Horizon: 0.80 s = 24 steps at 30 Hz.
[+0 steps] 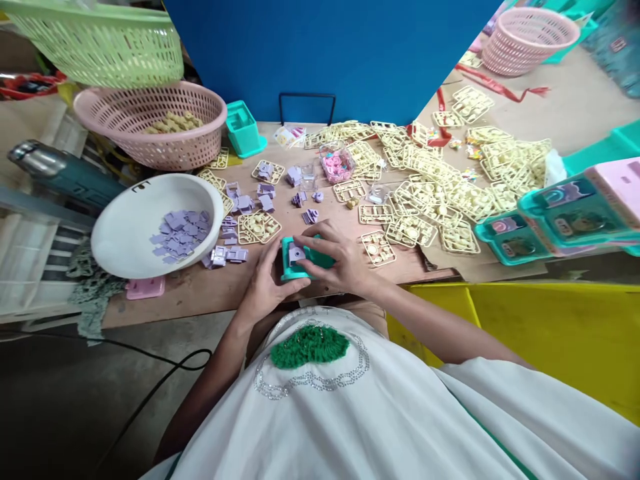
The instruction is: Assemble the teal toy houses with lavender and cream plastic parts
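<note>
Teal box (287,259) near table edge (195,305).

Between the fingers (327,248) I see a smooth, glossy teal plastic box (286,260) and a satin-looking purple plastic piece (297,255). Beyond the fingers, the cream frames (411,233) look like hard plastic on a matt wooden desk (200,293). Left of them I get a smooth white plastic basin (113,233) and a shiny metal cap (37,159). Nearer me, soft white cloth (320,433) carries rough green fuzz (310,348).
</note>
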Available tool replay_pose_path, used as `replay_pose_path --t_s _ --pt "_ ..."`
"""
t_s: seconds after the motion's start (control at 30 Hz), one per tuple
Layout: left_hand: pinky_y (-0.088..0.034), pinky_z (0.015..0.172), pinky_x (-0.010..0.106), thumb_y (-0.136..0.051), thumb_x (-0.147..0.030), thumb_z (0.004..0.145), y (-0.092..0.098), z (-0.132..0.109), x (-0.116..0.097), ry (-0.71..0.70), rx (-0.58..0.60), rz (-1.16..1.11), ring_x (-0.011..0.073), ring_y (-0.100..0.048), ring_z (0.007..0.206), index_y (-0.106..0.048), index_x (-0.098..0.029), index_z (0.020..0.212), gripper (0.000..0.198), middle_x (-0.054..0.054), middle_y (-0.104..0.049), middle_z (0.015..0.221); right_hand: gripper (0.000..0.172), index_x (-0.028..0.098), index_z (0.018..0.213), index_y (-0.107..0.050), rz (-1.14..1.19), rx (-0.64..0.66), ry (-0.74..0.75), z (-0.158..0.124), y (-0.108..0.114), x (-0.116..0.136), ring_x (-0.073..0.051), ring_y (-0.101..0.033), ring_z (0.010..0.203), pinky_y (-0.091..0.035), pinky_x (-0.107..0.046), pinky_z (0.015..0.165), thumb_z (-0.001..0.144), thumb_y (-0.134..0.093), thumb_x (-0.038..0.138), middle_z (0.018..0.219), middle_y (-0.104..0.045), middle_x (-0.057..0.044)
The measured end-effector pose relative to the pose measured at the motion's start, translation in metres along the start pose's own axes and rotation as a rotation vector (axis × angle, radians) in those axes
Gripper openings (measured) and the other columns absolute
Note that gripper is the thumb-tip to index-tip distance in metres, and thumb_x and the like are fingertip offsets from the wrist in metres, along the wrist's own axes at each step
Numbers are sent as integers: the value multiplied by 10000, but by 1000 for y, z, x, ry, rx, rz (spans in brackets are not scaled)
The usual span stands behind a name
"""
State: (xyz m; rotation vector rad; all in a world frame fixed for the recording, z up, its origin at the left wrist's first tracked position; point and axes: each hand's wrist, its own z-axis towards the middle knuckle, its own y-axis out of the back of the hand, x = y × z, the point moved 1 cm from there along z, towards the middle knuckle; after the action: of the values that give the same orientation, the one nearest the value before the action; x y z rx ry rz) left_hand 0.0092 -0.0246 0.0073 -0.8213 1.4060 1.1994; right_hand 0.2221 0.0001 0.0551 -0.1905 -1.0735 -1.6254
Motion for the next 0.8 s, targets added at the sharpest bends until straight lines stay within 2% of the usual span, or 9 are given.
replay_pose_path --t_s 0.13,0.23,0.3,0.37,0.43,0.5,0.57,0.67,0.8 --pt "-521 1205 441 -728 -679 903 -2 -6 -16 91 31 -222 327 -521 1520 -423 -277 1598 859 147 -502 1656 384 172 1383 -670 -20 -46 137 -3 1 8 -256 -634 1036 -576 -476 885 1017 -681 283 1121 -693 -143" --pt "-567 1144 418 -721 -606 942 -7 -8 -26 113 -22 -250 294 -620 1410 -462 -284 1530 718 129 -604 1544 398 209 1417 -651 -54 6 178 -10 6 16 -278 -638 1105 -549 -562 1000 1026 -657 281 1156 -698 -139" --pt "-588 1101 406 -742 -598 926 -12 -10 -28 65 -37 -241 273 -667 1321 -457 -287 1489 703 120 -651 1449 427 243 1441 -642 -82 37 161 -18 7 19 -299 -633 1176 -493 -620 1099 1019 -670 305 1198 -698 -133" --pt "-589 1087 402 -758 -621 902 -17 -12 -25 -11 -57 -219 264 -674 1289 -440 -294 1459 720 119 -643 1420 518 272 1486 -613 -97 0 112 -27 8 20 -331 -613 1258 -446 -649 1161 990 -721 377 1281 -675 -141" --pt "-584 1093 406 -774 -646 875 -20 -15 -20 -70 -91 -182 271 -658 1312 -424 -301 1445 752 127 -599 1460 691 282 1566 -537 -105 -70 4 -36 7 18 -374 -559 1371 -425 -660 1195 947 -766 488 1433 -603 -172" --pt "-559 1137 425 -781 -661 859 -23 -18 -15 -98 -119 -133 295 -609 1392 -414 -303 1453 784 140 -534 1533 897 264 1649 -424 -77 -112 -125 -43 5 13 -401 -493 1465 -418 -657 1220 900 -783 603 1559 -515 -207" --pt "-515 1197 447 -781 -661 858 -24 -21 -11 -104 -114 -97 321 -530 1490 -395 -302 1491 823 152 -459 1612 1043 235 1689 -347 -6 -96 -217 -48 2 9 -397 -459 1512 -407 -640 1248 855 -791 678 1610 -480 -227" --pt "-482 1232 483 -756 -644 888 -22 -25 -5 -88 -66 -92 348 -453 1560 -309 -302 1602 909 168 -369 1697 1081 216 1676 -374 100 -82 -271 -52 0 5 -378 -453 1533 -384 -617 1278 814 -822 691 1621 -488 -226" --pt "-450 1249 530 -720 -603 931 -20 -31 3 -63 -7 10 372 -408 1584 -200 -291 1687 970 179 -355 1721 1084 219 1678 -360 168 -83 -358 -55 -1 7 -370 -406 1580 -313 -619 1319 816 -834 674 1670 -444 -221"
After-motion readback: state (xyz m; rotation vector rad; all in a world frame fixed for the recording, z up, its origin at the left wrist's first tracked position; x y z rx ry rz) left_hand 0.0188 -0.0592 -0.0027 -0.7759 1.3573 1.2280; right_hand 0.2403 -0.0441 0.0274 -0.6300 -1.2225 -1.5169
